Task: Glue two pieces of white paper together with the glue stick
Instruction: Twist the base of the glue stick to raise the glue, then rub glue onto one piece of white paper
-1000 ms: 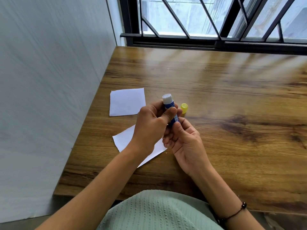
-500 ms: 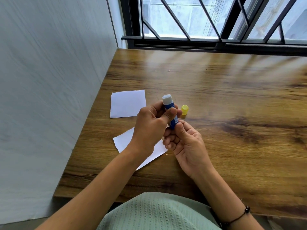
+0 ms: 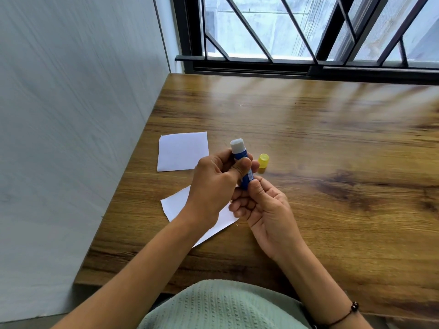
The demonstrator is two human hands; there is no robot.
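A blue glue stick (image 3: 239, 154) stands upright in both hands, uncapped, its white glue tip showing on top. My left hand (image 3: 213, 186) wraps the upper barrel with the thumb across it. My right hand (image 3: 263, 210) pinches the bottom end from below. The yellow cap (image 3: 263, 163) stands on the table just right of the stick. One white paper square (image 3: 182, 151) lies flat to the left. A second white paper (image 3: 177, 205) lies nearer me, partly hidden under my left hand and wrist.
The wooden table (image 3: 332, 162) runs to a grey wall (image 3: 71, 138) on the left and a barred window (image 3: 308, 32) at the back. Its near edge is at my green-clad body.
The hands and glue stick keep almost the same pose. The white glue tip appears to stand slightly higher out of the tube than before.
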